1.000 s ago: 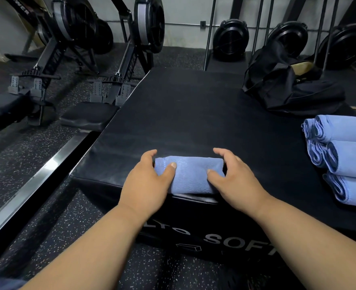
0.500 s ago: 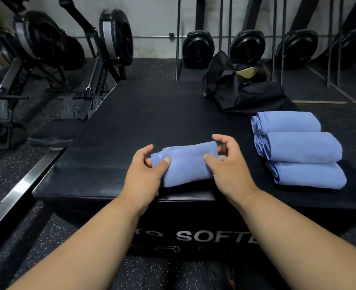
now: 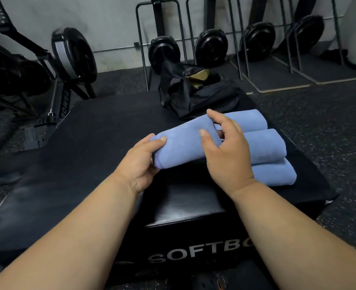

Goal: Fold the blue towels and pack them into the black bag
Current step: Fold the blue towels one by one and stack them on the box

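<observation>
I hold a folded blue towel (image 3: pixel 181 146) in the air above the black soft box (image 3: pixel 101 130), tilted up to the right. My left hand (image 3: pixel 143 162) grips its near left end. My right hand (image 3: pixel 225 151) grips its right end, thumb on top and fingers curled round the far side. Three folded blue towels (image 3: pixel 265 149) lie side by side on the box just behind and right of my right hand. The black bag (image 3: pixel 196 95) sits at the box's far edge, its top open and a tan lining showing.
Rowing machines (image 3: pixel 68 59) stand on the floor to the left. Metal racks and more black flywheels (image 3: pixel 211 48) line the back wall. Speckled rubber floor (image 3: pixel 329 126) surrounds the box on the right.
Both hands have lifted the folded towel off the box's near edge and carried it up and to the right, close to the three laid-out towels. The camera has swung right.
</observation>
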`<move>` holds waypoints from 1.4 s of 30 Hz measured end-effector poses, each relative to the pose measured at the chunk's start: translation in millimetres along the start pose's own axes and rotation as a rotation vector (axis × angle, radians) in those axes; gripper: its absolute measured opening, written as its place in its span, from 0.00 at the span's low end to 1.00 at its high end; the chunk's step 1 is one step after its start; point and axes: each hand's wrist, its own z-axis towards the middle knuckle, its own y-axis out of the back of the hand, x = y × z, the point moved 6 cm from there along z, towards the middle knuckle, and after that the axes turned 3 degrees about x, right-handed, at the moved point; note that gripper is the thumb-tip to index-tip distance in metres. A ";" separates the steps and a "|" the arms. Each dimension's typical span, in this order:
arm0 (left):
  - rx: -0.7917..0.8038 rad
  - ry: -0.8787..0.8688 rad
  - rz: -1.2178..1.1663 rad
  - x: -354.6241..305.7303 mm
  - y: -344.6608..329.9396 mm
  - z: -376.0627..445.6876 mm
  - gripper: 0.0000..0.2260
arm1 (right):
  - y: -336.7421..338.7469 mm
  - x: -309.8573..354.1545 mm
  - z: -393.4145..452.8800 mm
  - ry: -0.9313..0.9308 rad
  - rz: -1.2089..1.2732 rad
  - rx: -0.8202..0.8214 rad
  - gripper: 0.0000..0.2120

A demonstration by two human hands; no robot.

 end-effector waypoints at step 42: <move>-0.477 -0.039 0.254 -7.1 86.4 -185.4 0.15 | -82.6 64.3 -107.9 -0.032 0.090 0.550 0.14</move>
